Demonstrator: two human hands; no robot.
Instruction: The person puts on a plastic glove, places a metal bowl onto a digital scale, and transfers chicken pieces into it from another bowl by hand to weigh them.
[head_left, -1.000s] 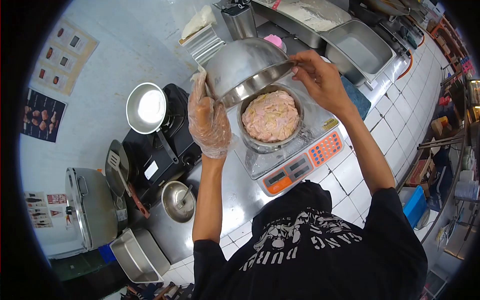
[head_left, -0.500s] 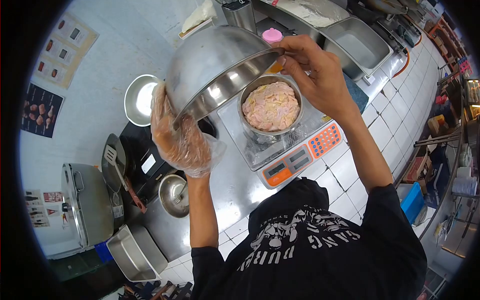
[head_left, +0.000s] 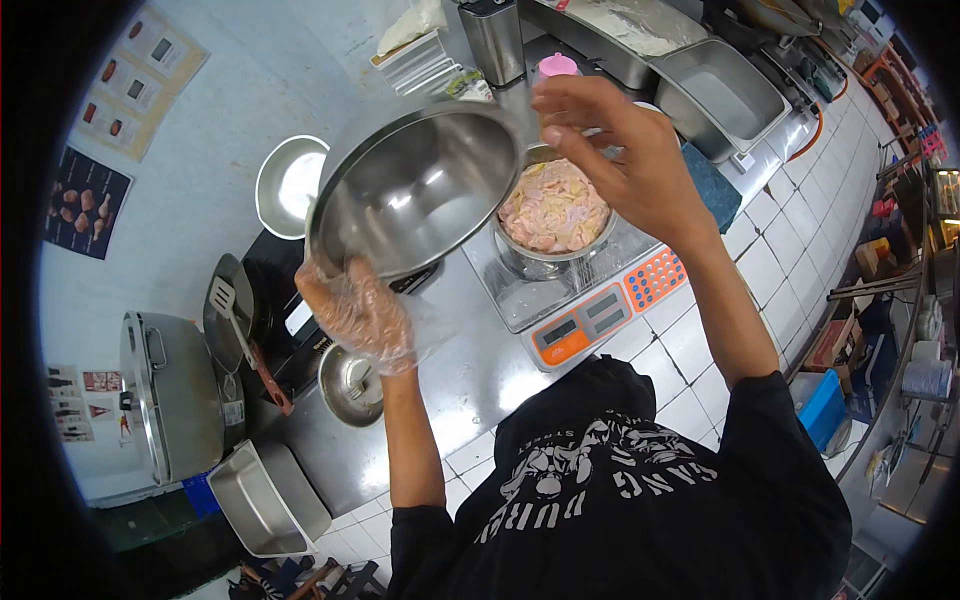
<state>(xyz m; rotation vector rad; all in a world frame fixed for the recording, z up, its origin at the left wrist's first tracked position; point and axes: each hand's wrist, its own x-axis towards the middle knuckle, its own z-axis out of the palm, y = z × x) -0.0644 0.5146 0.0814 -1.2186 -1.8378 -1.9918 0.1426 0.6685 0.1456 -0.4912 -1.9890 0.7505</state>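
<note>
My left hand (head_left: 358, 312), in a clear plastic glove, grips the rim of a large steel mixing bowl (head_left: 425, 190). The bowl is tilted, and its bare shiny inside faces me. My bare right hand (head_left: 620, 150) is off the bowl, raised with fingers apart near a pink-lidded container (head_left: 556, 68). Below that hand, a round metal bowl heaped with raw pale-pink meat (head_left: 555, 208) sits on a digital scale (head_left: 590, 318) with an orange panel. Part of the meat bowl's far rim is hidden by my right hand.
Left on the steel counter are a small bowl with a utensil (head_left: 350, 388), a slotted spatula (head_left: 235, 318) across a pan, a white-lit bowl (head_left: 290, 188) and a big lidded pot (head_left: 175, 395). A deep steel pan (head_left: 725, 95) and a flour tray (head_left: 640, 25) stand at the back right.
My right hand has let go of the mixing bowl's rim. The bowl has swung down and left in my left hand, turning its inside toward me.
</note>
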